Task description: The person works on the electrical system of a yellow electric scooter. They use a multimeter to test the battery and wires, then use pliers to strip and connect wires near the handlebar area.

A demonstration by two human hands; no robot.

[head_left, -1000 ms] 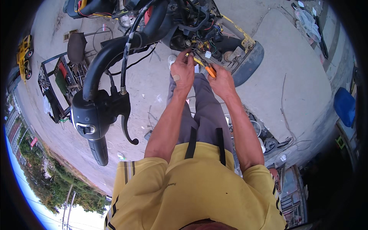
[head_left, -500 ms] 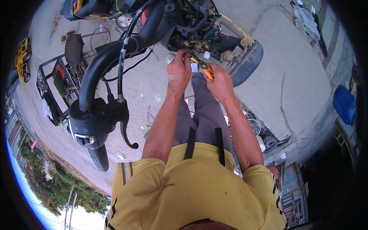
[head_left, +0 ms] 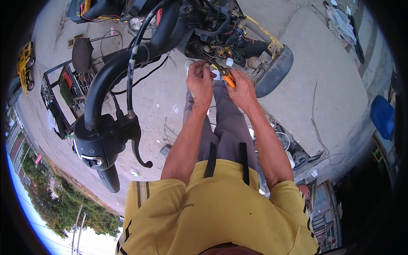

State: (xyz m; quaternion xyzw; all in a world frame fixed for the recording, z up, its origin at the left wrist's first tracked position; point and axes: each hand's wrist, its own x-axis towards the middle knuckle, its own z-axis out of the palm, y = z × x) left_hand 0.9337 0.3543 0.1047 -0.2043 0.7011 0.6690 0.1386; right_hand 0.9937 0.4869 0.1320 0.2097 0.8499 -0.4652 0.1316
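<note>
head view: we noted both hands at the stripped front of a vehicle, below a tangle of coloured wires [head_left: 223,51]. right hand [head_left: 243,90] was wrapped around orange-handled pliers [head_left: 230,80], their nose angled up and left toward the wires, between the two hands. left hand [head_left: 200,83] was just beside, fingers curled inward; we could not tell whether it pinched anything. we marked a white connector [head_left: 229,62] just above the pliers, a black handlebar [head_left: 108,78] with brake lever [head_left: 137,148] to the left, and a dark grey fender [head_left: 276,73] to the right.
</note>
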